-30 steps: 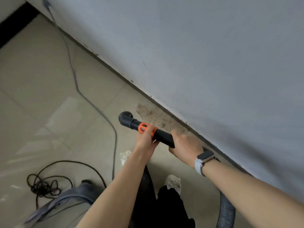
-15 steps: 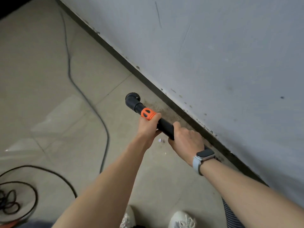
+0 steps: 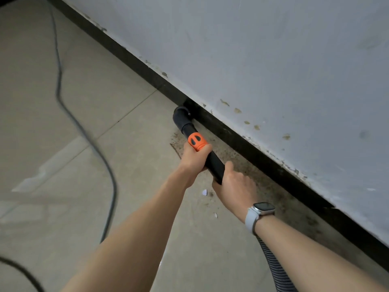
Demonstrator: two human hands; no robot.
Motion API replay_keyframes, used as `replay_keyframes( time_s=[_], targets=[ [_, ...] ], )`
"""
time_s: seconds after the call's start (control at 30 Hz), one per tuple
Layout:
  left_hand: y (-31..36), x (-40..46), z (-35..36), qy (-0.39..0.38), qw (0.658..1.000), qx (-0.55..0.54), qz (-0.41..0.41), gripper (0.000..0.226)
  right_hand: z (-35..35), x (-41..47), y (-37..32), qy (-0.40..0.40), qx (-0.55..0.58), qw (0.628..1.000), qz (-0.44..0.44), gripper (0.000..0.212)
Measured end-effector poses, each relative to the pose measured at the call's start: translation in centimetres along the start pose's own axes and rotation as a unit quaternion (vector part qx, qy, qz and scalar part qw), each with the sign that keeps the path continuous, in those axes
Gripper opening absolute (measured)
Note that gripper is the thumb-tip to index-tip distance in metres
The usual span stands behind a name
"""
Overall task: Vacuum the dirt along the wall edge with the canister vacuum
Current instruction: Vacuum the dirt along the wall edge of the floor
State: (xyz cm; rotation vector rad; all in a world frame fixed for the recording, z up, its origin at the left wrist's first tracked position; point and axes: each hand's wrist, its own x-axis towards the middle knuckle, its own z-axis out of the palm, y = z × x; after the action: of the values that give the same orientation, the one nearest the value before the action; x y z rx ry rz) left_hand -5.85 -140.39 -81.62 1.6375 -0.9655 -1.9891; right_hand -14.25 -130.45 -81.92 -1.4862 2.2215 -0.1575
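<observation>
I hold a black vacuum wand (image 3: 213, 164) with an orange collar (image 3: 196, 141) in both hands. My left hand (image 3: 193, 158) grips it just behind the collar. My right hand (image 3: 233, 186), with a watch on the wrist, grips the wand's rear end. The round black nozzle (image 3: 181, 115) sits on the floor against the dark baseboard (image 3: 252, 150). Brown dirt (image 3: 248, 171) is spread over the tile along the wall beneath the wand and my right hand. A ribbed grey hose (image 3: 273, 268) runs back under my right forearm.
A dark power cord (image 3: 84, 131) snakes across the beige tile floor on the left. Small white scraps (image 3: 205, 192) lie on the floor below my hands. The grey wall (image 3: 273, 60) with chipped paint fills the right side.
The nozzle has moved from the open tile to the baseboard, now touching the wall edge. The view has moved closer to the wall; my shoes have dropped out of sight.
</observation>
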Motion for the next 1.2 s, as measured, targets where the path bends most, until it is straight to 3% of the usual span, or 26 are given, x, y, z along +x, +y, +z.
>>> replay_keyframes(
  time_s=[0.37, 0.77, 0.87, 1.2],
  targets=[
    [-4.4, -2.9, 3.4, -0.032, 0.999, 0.025, 0.000, 0.052, 0.9, -4.9, 4.4, 0.013, -0.016, 0.999, 0.043, 0.029],
    [-8.0, -9.1, 8.2, -0.099, 0.993, 0.043, -0.049, 0.032, -1.6, -13.2, 8.6, -0.013, -0.098, 0.987, 0.127, 0.025],
    [-8.2, -9.7, 8.8, -0.110, 0.992, 0.031, -0.047, 0.037, -2.1, -13.7, 9.1, -0.007, -0.122, 0.986, 0.115, 0.027],
    [-4.7, -8.0, 4.4, 0.002, 0.998, -0.019, 0.064, 0.032, -3.0, -7.6, 5.1, 0.012, -0.068, 0.998, -0.009, 0.025]
  ],
)
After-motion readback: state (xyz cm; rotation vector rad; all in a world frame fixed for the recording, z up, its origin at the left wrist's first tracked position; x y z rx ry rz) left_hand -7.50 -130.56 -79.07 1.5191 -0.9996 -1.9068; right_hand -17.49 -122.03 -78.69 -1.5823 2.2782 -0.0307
